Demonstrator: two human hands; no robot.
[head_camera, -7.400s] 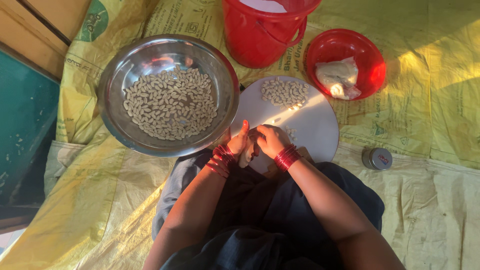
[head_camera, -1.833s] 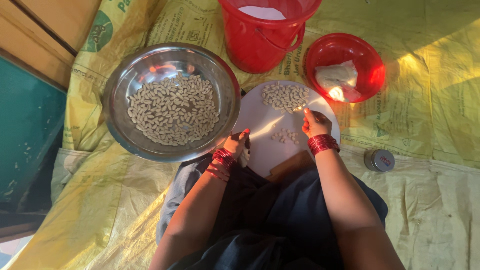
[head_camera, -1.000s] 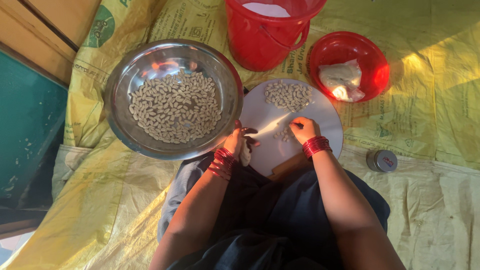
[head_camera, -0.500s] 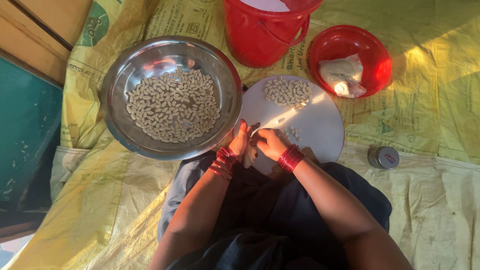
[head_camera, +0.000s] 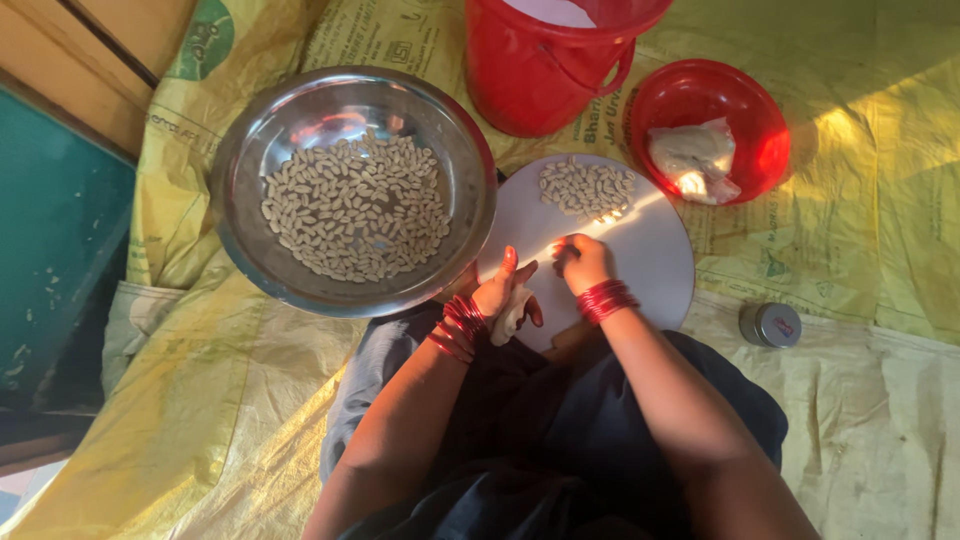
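Note:
My left hand (head_camera: 503, 288) rests at the near edge of a round white board (head_camera: 648, 262), closed around a pale lump of dough (head_camera: 514, 312). My right hand (head_camera: 584, 262) lies on the board just to the right, a little apart from the left. Its fingers are curled down against the surface, and whatever is under them is hidden. A small heap of short pale dough pieces (head_camera: 587, 188) sits at the board's far edge. Left of the board is a wide steel bowl (head_camera: 246, 140) holding many of the same pieces (head_camera: 350, 208). Both wrists wear red bangles.
A red bucket (head_camera: 545, 70) stands beyond the board. A red plastic bowl (head_camera: 745, 100) with a bagged white lump (head_camera: 692, 155) is at the far right. A small round metal tin (head_camera: 770, 324) lies to the right. Yellow sacking (head_camera: 860, 200) covers the floor. My lap, in dark cloth, is below.
My right hand was out at the heap on the far side of the board, came back to meet my left hand, and now sits just right of it on the board.

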